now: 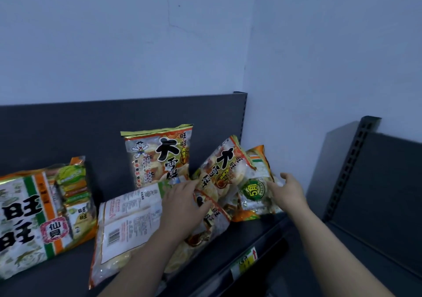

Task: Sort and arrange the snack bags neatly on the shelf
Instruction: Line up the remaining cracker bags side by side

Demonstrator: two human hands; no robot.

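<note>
A dark shelf (75, 271) carries snack bags: a large green-striped bag (25, 223) at its left edge, a face-down bag (127, 223) at the front. The left hand (185, 203) presses flat on a tilted bag (219, 173); the right hand (290, 189), fingers spread, touches the bag (258, 182) in the back right corner.

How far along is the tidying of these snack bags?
Early on. One bag already stands upright against the back panel. The left hand presses on the jumbled pile while the right hand reaches a green-label bag. The face-down bag and the left bags still lie untidy.
</note>
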